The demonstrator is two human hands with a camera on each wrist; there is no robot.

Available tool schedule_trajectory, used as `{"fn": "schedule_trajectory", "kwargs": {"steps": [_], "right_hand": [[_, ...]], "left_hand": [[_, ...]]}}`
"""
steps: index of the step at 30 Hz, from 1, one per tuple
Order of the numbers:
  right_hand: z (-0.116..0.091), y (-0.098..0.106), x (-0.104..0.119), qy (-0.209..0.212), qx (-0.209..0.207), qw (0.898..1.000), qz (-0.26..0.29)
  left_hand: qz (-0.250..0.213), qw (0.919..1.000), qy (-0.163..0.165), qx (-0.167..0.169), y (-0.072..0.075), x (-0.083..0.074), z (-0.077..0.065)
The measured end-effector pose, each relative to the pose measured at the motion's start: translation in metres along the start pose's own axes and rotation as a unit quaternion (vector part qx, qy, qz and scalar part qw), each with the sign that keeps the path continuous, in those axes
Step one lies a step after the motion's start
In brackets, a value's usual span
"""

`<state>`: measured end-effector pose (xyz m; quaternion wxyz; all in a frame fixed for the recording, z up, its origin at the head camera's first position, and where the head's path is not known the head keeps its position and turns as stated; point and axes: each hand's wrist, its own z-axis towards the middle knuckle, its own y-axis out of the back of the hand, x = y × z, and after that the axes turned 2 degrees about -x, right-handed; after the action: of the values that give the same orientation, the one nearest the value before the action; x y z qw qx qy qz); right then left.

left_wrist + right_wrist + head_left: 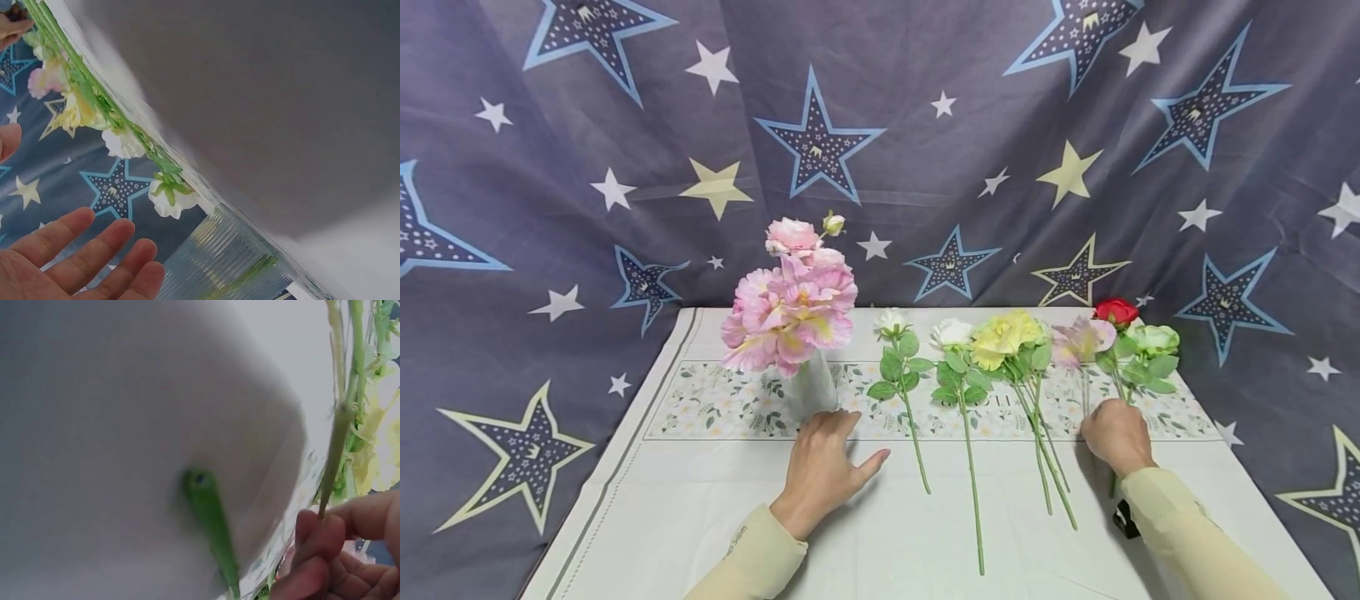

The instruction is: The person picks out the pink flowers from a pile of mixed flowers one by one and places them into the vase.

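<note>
My left hand lies at the foot of a ribbed clear vase, its fingers extended and thumb spread out. In the left wrist view those fingers hold nothing, and green stems show through the vase wall. Large pink blooms fill the top of the vase. On the right, my right hand pinches a thin stem between thumb and fingertips, below a pale pink flower. Beside that hand lie a red rose and a pale green flower. One green stem end points at the right wrist camera.
Two white roses, one at the left and one nearer the middle, lie with stems toward me. Yellow flowers lie between them and my right hand. A floral strip crosses the white tablecloth. Behind hangs a star-patterned curtain.
</note>
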<state>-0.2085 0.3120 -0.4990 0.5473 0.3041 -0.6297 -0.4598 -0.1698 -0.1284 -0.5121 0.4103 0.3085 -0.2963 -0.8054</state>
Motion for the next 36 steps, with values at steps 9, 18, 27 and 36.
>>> {"fn": "schedule_trajectory", "kwargs": {"steps": [9,18,27,36], "right_hand": [[-0.004,0.004,0.004,0.026,-0.077,0.996,0.033],[-0.013,0.006,0.022,0.059,-0.156,0.983,0.077],[-0.024,0.005,0.042,0.095,-0.183,0.971,0.119],[-0.036,-0.001,0.060,0.140,-0.232,0.951,0.150]], "left_hand": [[0.000,1.0000,0.002,0.001,-0.001,-0.001,0.000],[-0.007,0.9999,0.009,0.009,0.000,-0.003,0.002],[-0.018,0.9998,0.009,0.008,-0.001,-0.005,0.003],[-0.029,0.9995,0.009,0.003,-0.002,-0.009,0.003]]}}
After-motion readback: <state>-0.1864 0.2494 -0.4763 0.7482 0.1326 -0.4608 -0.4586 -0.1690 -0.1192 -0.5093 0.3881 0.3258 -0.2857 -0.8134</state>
